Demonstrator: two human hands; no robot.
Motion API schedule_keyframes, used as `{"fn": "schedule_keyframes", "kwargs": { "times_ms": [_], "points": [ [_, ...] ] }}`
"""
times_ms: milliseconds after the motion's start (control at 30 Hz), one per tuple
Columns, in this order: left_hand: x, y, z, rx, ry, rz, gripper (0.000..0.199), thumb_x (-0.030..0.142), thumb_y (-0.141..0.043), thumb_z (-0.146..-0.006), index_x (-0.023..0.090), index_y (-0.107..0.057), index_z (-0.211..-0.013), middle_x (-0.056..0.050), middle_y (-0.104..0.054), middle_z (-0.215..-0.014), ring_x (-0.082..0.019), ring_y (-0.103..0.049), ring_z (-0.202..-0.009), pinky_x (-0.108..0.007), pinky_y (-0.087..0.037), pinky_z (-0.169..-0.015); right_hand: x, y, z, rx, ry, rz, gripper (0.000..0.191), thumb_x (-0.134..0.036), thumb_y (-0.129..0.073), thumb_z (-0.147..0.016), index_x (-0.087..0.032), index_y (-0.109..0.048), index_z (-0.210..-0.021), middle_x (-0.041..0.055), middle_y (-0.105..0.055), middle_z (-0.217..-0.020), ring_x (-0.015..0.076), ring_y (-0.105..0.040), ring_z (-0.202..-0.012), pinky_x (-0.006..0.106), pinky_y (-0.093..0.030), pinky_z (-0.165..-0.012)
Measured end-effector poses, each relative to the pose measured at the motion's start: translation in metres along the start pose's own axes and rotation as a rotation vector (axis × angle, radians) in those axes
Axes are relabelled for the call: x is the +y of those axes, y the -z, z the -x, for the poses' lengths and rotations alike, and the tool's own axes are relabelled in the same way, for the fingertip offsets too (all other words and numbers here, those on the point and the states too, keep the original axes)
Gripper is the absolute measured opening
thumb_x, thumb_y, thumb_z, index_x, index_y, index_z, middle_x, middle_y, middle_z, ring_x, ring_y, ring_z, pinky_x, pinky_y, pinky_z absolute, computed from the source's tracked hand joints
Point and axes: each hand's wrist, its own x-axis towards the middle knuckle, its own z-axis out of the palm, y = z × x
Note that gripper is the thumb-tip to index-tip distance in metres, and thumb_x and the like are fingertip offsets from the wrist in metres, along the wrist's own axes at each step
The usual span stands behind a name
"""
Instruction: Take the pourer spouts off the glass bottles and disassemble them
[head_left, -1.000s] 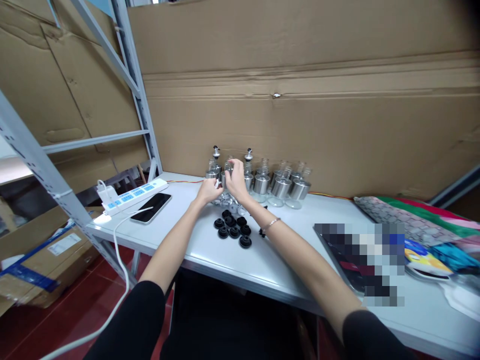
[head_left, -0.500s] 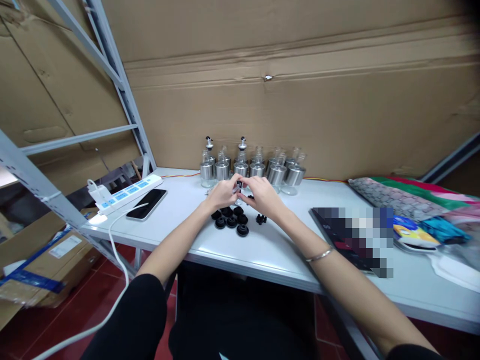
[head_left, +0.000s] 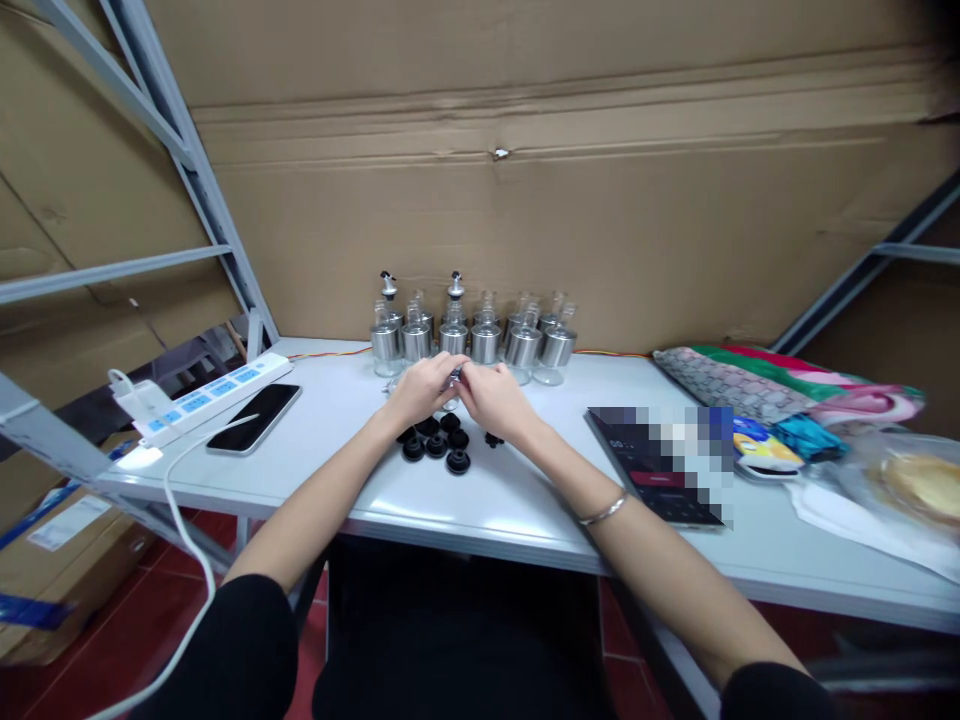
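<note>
My left hand (head_left: 420, 387) and my right hand (head_left: 496, 397) meet above the middle of the table, fingers closed together on a small pourer spout (head_left: 455, 374). Only a bit of dark and silver shows between the fingertips; the rest is hidden. Just below the hands lie several round black rubber stoppers (head_left: 457, 461). Small black caps (head_left: 493, 440) are in a little pile under my right hand, partly covered by it. Behind the hands stand rows of glass bottles with metal sleeves (head_left: 486, 343). Two in the back carry silver pourers with black tips (head_left: 455, 287).
On the left are a white power strip (head_left: 217, 398) and a phone (head_left: 255, 418) with a white cable. At right lie a partly blurred tablet (head_left: 637, 465), a colourful cloth bundle (head_left: 787, 385) and plastic packets (head_left: 765, 447). A cardboard wall (head_left: 420, 200) rises behind the table (head_left: 480, 505).
The view has turned slightly right, so everything sits further left. My right fingers have closed in around the pourer spout, which shows less than before.
</note>
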Motion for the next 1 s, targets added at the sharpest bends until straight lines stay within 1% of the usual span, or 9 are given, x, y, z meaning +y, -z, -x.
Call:
{"fn": "schedule_keyframes", "kwargs": {
  "times_ms": [67, 133, 233, 300, 433, 567, 700, 900, 1000],
  "points": [
    [-0.003, -0.003, 0.000, 0.049, -0.034, 0.050, 0.035, 0.018, -0.050, -0.085, 0.015, -0.047, -0.119, -0.010, -0.061, -0.106, -0.020, -0.061, -0.098, -0.030, -0.049, -0.083, -0.001, 0.003, 0.000, 0.026, 0.001, -0.006, 0.019, -0.023, -0.038, -0.094, -0.014, -0.053, -0.102, 0.0088, -0.070, -0.090, 0.0210, -0.061, -0.085, 0.030, -0.023, -0.068],
    [-0.004, -0.006, -0.001, 0.119, -0.041, 0.114, 0.041, 0.017, -0.049, -0.085, 0.016, -0.040, -0.125, -0.009, -0.057, -0.107, -0.018, -0.060, -0.096, -0.030, -0.049, -0.083, -0.001, 0.005, 0.000, 0.069, 0.006, -0.001, 0.020, -0.025, -0.039, -0.094, -0.015, -0.054, -0.103, 0.0076, -0.070, -0.091, 0.0203, -0.061, -0.084, 0.030, -0.023, -0.068],
    [-0.004, -0.010, -0.001, 0.239, -0.050, 0.173, 0.047, 0.017, -0.049, -0.085, 0.016, -0.030, -0.128, -0.010, -0.051, -0.108, -0.016, -0.058, -0.091, -0.029, -0.049, -0.079, -0.001, 0.005, -0.001, 0.090, -0.002, 0.009, 0.020, -0.026, -0.038, -0.095, -0.015, -0.055, -0.096, 0.0072, -0.069, -0.089, 0.0193, -0.061, -0.083, 0.030, -0.023, -0.069],
    [-0.003, -0.010, -0.001, 0.266, -0.077, 0.157, 0.041, 0.018, -0.049, -0.084, 0.016, -0.033, -0.122, -0.010, -0.049, -0.106, -0.017, -0.056, -0.089, -0.030, -0.049, -0.077, -0.002, 0.004, -0.002, 0.073, -0.035, 0.007, 0.021, -0.024, -0.037, -0.094, -0.015, -0.056, -0.091, 0.0078, -0.069, -0.087, 0.0190, -0.061, -0.082, 0.030, -0.023, -0.070],
    [0.002, -0.005, -0.002, 0.225, -0.112, 0.057, 0.033, 0.015, -0.049, -0.084, 0.015, -0.041, -0.116, -0.009, -0.054, -0.101, -0.019, -0.055, -0.089, -0.033, -0.048, -0.081, -0.003, 0.003, -0.004, 0.037, -0.116, -0.003, 0.023, -0.022, -0.035, -0.093, -0.014, -0.056, -0.093, 0.0086, -0.070, -0.086, 0.0193, -0.062, -0.081, 0.031, -0.023, -0.070],
    [0.008, -0.006, -0.003, 0.149, -0.119, 0.060, 0.039, 0.014, -0.046, -0.085, 0.012, -0.040, -0.124, -0.011, -0.056, -0.103, -0.020, -0.055, -0.095, -0.034, -0.048, -0.084, -0.002, 0.001, -0.004, -0.004, -0.174, 0.033, 0.023, -0.024, -0.036, -0.092, -0.014, -0.057, -0.095, 0.0093, -0.072, -0.085, 0.0204, -0.064, -0.080, 0.032, -0.025, -0.072],
    [0.012, -0.010, -0.003, 0.052, -0.071, 0.085, 0.047, 0.008, -0.038, -0.082, 0.008, -0.037, -0.129, -0.015, -0.054, -0.106, -0.021, -0.055, -0.097, -0.034, -0.050, -0.083, -0.003, 0.000, -0.004, -0.068, -0.179, 0.060, 0.024, -0.025, -0.039, -0.090, -0.013, -0.057, -0.099, 0.0111, -0.072, -0.084, 0.0223, -0.065, -0.077, 0.033, -0.026, -0.071],
    [0.012, -0.002, -0.003, 0.066, 0.042, 0.118, 0.046, 0.005, -0.041, -0.076, 0.016, -0.048, -0.120, -0.011, -0.061, -0.106, -0.020, -0.060, -0.099, -0.034, -0.050, -0.085, -0.017, 0.006, 0.000, 0.013, -0.164, -0.026, 0.021, -0.029, -0.044, -0.088, -0.015, -0.055, -0.097, 0.0093, -0.071, -0.093, 0.0233, -0.064, -0.084, 0.034, -0.028, -0.074],
    [0.013, 0.001, -0.001, 0.026, 0.059, 0.136, 0.054, 0.007, -0.043, -0.076, 0.016, -0.041, -0.129, -0.011, -0.064, -0.105, -0.021, -0.063, -0.095, -0.031, -0.051, -0.079, -0.022, 0.010, 0.001, 0.032, -0.179, -0.028, 0.027, -0.029, -0.044, -0.086, -0.012, -0.052, -0.106, 0.0113, -0.070, -0.095, 0.0246, -0.063, -0.086, 0.035, -0.030, -0.073]
  ]
}}
